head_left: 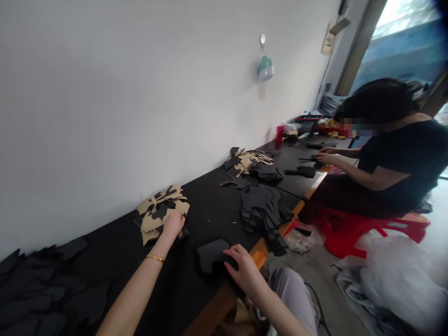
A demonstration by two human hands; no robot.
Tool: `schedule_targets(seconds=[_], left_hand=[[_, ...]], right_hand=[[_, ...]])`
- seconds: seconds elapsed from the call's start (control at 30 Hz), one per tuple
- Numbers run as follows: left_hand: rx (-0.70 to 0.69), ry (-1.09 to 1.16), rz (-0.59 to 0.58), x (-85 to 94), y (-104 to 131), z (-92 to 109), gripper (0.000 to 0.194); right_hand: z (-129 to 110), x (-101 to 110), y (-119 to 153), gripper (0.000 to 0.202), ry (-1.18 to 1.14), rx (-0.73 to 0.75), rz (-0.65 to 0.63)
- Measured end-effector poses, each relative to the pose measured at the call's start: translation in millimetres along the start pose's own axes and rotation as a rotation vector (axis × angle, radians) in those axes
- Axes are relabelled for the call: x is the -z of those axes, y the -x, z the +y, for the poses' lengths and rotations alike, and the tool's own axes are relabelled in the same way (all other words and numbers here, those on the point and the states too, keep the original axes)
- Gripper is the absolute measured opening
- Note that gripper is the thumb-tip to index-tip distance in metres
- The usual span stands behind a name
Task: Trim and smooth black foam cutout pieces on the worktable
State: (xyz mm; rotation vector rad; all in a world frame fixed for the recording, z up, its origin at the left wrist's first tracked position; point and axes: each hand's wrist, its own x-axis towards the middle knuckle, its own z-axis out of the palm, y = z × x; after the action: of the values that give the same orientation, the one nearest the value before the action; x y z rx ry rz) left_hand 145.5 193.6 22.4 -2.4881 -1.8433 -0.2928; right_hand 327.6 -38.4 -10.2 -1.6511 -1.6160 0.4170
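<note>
My left hand [174,223] is at a heap of tan and black scraps [150,219] by the wall. Its fingers are curled closed, and whatever they may hold is hidden. Near the table's front edge, my right hand [245,268] has its thumb and fingers around the narrow end of a black, flat cut piece [212,254]. The wide end of that piece lies on the dark table [206,219]. Beyond it, a stack of similar black pieces [261,205] has its narrow ends hanging over the edge.
Loose black pieces [38,284] spread over the table at lower left. Farther along lies another scrap heap [248,161], with a red cup [279,136] behind it. A co-worker [395,149] at the right handles a black piece. A red stool [336,233] and white plastic bag [402,275] are below.
</note>
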Motion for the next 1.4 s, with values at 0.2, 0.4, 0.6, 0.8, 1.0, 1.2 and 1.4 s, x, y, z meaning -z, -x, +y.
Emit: schedule_targets(seconds=[0.2, 0.4, 0.6, 0.8, 1.0, 1.2, 1.4], left_hand=[[0.039, 0.13, 0.095, 18.5, 8, -12, 0.03], [0.23, 0.606, 0.408, 66.4, 23, -52, 0.034], [0.4, 1.133, -0.019, 60.9, 104, -89, 0.044], [0.297, 0.184, 0.162, 43.3, 144, -100, 0.043], [0.009, 0.151, -0.003, 40.3, 85, -40, 0.024], [-0.118, 0.494, -0.106, 38.8, 82, 32, 0.038], [-0.258, 0.926, -0.557, 71.6, 106, 57, 0.051]], right_hand=[[9, -15, 9, 0.03, 0.018, 0.167, 0.15], [19, -18, 13, 0.025, -0.045, 0.174, 0.123], [31, -18, 11, 0.029, -0.09, 0.108, 0.151], [22, -12, 5, 0.03, -0.081, 0.122, 0.174], [9, -3, -1, 0.031, -0.06, 0.104, 0.192], [3, 15, 10, 0.025, -0.077, 0.171, 0.342], [-6, 25, 19, 0.02, -0.067, 0.269, 0.402]])
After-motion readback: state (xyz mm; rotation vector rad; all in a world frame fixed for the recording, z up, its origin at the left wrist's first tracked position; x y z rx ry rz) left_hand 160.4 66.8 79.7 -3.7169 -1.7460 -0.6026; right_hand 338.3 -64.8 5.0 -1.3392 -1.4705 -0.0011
